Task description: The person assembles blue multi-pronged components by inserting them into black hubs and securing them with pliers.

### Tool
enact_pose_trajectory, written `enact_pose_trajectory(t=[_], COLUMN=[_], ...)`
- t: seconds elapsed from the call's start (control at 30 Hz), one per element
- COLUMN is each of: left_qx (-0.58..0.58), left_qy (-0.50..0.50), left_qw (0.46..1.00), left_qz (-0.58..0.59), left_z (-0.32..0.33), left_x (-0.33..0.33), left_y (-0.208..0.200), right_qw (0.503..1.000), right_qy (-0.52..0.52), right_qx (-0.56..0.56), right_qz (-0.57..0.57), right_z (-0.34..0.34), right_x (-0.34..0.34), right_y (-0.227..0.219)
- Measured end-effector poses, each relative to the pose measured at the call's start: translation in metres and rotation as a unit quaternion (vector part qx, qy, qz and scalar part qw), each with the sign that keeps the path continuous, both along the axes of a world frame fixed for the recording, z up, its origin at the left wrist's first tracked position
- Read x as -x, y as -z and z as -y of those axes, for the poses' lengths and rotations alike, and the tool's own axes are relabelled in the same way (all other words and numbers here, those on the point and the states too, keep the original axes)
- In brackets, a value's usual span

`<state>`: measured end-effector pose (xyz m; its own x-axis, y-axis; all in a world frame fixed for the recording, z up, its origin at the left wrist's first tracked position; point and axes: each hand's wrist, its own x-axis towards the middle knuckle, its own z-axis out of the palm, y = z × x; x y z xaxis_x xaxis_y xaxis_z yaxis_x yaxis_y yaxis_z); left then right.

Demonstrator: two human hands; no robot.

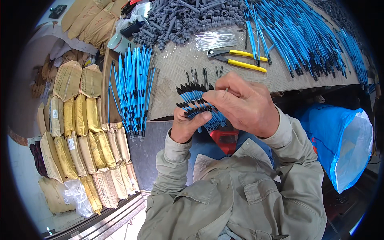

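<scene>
My left hand is wrapped round a thick bundle of thin blue tubes with black tips, held above my lap at the table's near edge. The left thumb lies across the tubes. My right hand reaches over the bundle from the right, thumb and fingers pinched together at the black tips. What sits in that pinch is hidden. Several thin dark rods stick up beyond the bundle. Just past them, a pair of pliers with yellow handles lies on the worktable.
Grey plastic fittings are heaped at the back, beside clear thin strips. Blue tubes pile up at right; another bunch lies left. A blue bag stands right of me. Wrapped packages stack at left.
</scene>
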<state>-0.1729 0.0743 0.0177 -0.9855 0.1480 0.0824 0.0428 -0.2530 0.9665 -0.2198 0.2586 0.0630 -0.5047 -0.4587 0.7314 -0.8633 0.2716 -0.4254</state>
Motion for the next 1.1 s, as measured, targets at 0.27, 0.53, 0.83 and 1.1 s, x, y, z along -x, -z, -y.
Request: enact_pose_trajectory(t=[0.27,0.53,0.83,1.1], left_qx=[-0.015,0.009,0.032,0.047], left_qy=[-0.003,0.006,0.044,0.04], left_qw=[1.0,1.0,0.998,0.998], left_qz=[-0.001,0.009,0.016,0.005], left_z=[0.002,0.005,0.006,0.006], left_x=[-0.001,0.001,0.0,0.0], left_y=[0.002,0.002,-0.01,-0.008], right_qw=[0.999,0.999,0.999,0.999], right_qy=[-0.006,-0.013,-0.042,0.017], right_qx=[-0.014,-0.024,-0.013,0.004], right_qz=[-0.037,-0.033,-0.031,-0.046], right_z=[0.0,0.004,0.002,0.008], right_x=[0.003,0.004,0.009,0.004], right_y=[-0.004,-0.002,-0.007,0.004])
